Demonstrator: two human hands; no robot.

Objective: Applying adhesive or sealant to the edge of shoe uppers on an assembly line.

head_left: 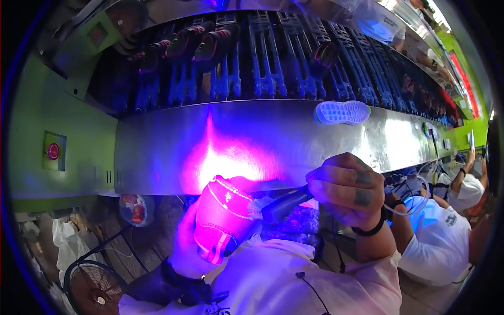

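My left hand (185,245) is wrapped round a shoe upper (223,212), tilted with its stitched heel end up; strong pink-violet light hides its true colour. From the right, my right hand (350,188) grips a brush (286,205) by its dark, thick handle. The brush's pale bristles touch or nearly touch the right side of the shoe; the glare blurs the contact. Past my hands, a pale shoe sole (343,112) lies tread up on the metal ledge (152,147).
Beyond the ledge runs a line of blue racks (268,63) carrying several dark shoes (212,44). A green housing with a red button (53,151) stands at left, a fan (94,289) at lower left. Close on my right sits a co-worker in a white shirt (438,236).
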